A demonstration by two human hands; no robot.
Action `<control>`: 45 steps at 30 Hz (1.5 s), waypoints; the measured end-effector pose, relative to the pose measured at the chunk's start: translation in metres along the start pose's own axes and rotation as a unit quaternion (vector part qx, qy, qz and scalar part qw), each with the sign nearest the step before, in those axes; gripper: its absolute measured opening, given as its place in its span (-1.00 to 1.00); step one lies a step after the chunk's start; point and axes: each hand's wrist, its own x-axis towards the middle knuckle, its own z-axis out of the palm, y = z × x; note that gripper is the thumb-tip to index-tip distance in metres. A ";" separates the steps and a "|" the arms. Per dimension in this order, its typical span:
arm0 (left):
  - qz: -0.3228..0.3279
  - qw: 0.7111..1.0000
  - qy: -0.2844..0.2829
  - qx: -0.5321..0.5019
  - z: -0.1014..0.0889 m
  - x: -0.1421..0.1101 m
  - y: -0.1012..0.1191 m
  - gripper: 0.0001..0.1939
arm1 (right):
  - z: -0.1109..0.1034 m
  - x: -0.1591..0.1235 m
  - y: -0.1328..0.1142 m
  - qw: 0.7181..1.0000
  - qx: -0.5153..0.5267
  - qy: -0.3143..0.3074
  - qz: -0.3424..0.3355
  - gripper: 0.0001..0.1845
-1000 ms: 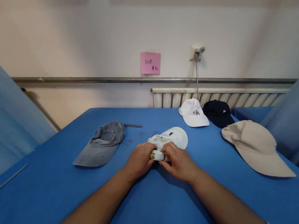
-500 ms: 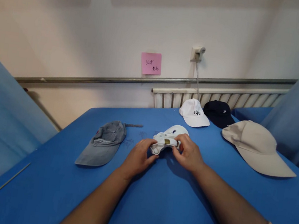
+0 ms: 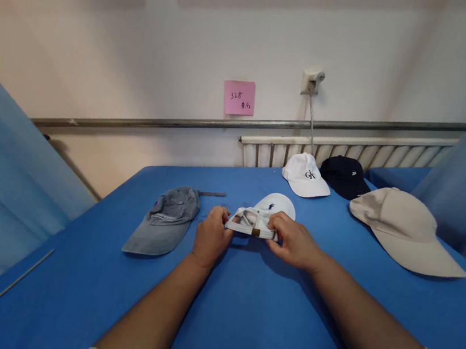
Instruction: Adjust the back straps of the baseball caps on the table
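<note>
Blue covers the desk (image 3: 232, 312); left of centre a grey cap (image 3: 162, 219) lies near my left hand (image 3: 211, 239), whose fingers pinch a pale cap (image 3: 260, 218) by its back strap (image 3: 241, 229) at mid-frame. If that pinch slackened, I reckon the strap could slip and the soft crown sag. That pale cap looks off-white, its opening towards me, with a brass-coloured buckle (image 3: 255, 232) and dark emblem (image 3: 270, 206). My right hand (image 3: 296, 244) grips the other end, fingers closed. Further right sit a white cap (image 3: 302, 172), a navy cap (image 3: 342, 174) and a beige cap (image 3: 407, 220).
</note>
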 end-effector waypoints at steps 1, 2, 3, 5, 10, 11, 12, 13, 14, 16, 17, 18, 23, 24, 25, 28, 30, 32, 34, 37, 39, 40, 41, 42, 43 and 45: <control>-0.009 1.000 -0.020 0.003 0.000 0.000 0.000 -0.82 | 0.000 0.000 0.002 1.000 -0.008 -0.006 0.009 -0.83; -0.011 0.999 -0.043 0.003 0.000 0.000 0.000 -0.82 | -0.001 0.000 0.004 1.000 -0.016 -0.007 0.021 -0.83; -0.008 0.998 -0.065 0.002 0.000 0.000 0.000 -0.81 | -0.001 0.000 0.006 0.999 -0.023 -0.004 0.033 -0.82; 0.013 0.995 -0.102 0.002 0.000 -0.002 -0.001 -0.82 | -0.002 0.000 0.009 0.998 -0.030 0.004 0.047 -0.80; 0.022 0.994 -0.100 0.034 0.003 -0.002 -0.001 -0.92 | -0.009 -0.001 0.010 0.999 -0.033 -0.008 0.013 -0.78; 0.008 0.996 -0.078 0.040 0.004 -0.001 -0.002 -0.91 | -0.011 -0.001 0.010 0.999 -0.034 -0.015 0.005 -0.78; -0.005 0.997 -0.059 0.044 0.004 0.000 -0.002 -0.90 | -0.013 -0.001 0.010 0.999 -0.035 -0.023 0.002 -0.78; -0.011 0.998 -0.055 0.040 0.005 0.001 -0.002 -0.88 | -0.015 -0.002 0.012 0.999 -0.036 -0.033 0.002 -0.79; -0.008 0.997 -0.069 0.029 0.005 0.002 -0.003 -0.86 | -0.016 -0.003 0.013 0.998 -0.036 -0.043 0.007 -0.79; 0.015 0.991 -0.136 -0.008 0.003 0.001 -0.005 -0.84 | -0.019 -0.006 0.018 0.997 -0.025 -0.075 0.023 -0.79; 0.032 0.984 -0.174 -0.027 0.001 0.000 -0.006 -0.85 | -0.020 -0.008 0.022 0.995 -0.011 -0.098 0.035 -0.78; 0.048 0.976 -0.206 -0.045 -0.001 0.000 -0.008 -0.85 | -0.020 -0.010 0.025 0.991 0.012 -0.125 0.050 -0.77; 0.081 0.945 -0.293 -0.118 -0.011 -0.001 -0.014 -0.73 | -0.016 -0.014 0.039 0.933 0.231 -0.235 0.145 -0.82; 0.071 0.942 -0.300 -0.131 -0.010 -0.001 -0.015 -0.74 | -0.014 -0.013 0.040 0.928 0.251 -0.227 0.158 -0.80; 0.055 0.941 -0.302 -0.141 -0.009 0.000 -0.016 -0.75 | -0.010 -0.012 0.042 0.931 0.252 -0.204 0.169 -0.76; -0.015 0.942 -0.276 -0.189 -0.001 0.002 -0.017 -0.82 | 0.001 -0.007 0.041 0.955 0.202 -0.101 0.191 -0.72; -0.070 0.937 -0.244 -0.242 0.005 0.003 -0.015 -0.87 | 0.008 -0.005 0.037 0.960 0.191 -0.074 0.191 -0.78; -0.118 0.923 -0.212 -0.300 0.010 0.002 -0.013 -0.88 | 0.012 -0.004 0.030 0.962 0.189 -0.079 0.179 -0.79; -0.157 0.903 -0.190 -0.352 0.014 0.001 -0.010 -0.80 | 0.015 -0.004 0.025 0.969 0.167 -0.081 0.162 -0.81; -0.191 0.871 -0.188 -0.411 0.019 0.000 -0.008 -0.67 | 0.017 -0.003 0.019 0.979 0.125 -0.076 0.139 -0.86; -0.187 0.861 -0.190 -0.433 0.020 -0.001 -0.007 -0.64 | 0.018 -0.002 0.018 0.982 0.120 -0.072 0.130 -0.87; -0.172 0.858 -0.195 -0.442 0.020 -0.002 -0.006 -0.62 | 0.018 -0.002 0.017 0.981 0.125 -0.069 0.128 -0.89; -0.152 0.858 -0.201 -0.448 0.020 -0.003 -0.004 -0.59 | 0.018 -0.001 0.016 0.981 0.133 -0.066 0.128 -0.91; -0.129 0.858 -0.209 -0.450 0.019 -0.004 -0.001 -0.54 | 0.019 -0.001 0.014 0.979 0.144 -0.061 0.127 -0.89; -0.102 0.861 -0.220 -0.446 0.018 -0.006 0.002 -0.50 | 0.020 -0.001 0.013 0.978 0.156 -0.054 0.127 -0.84; -0.046 0.876 -0.246 -0.412 0.014 -0.011 0.011 -0.48 | 0.024 -0.001 0.012 0.973 0.193 -0.036 0.118 -0.74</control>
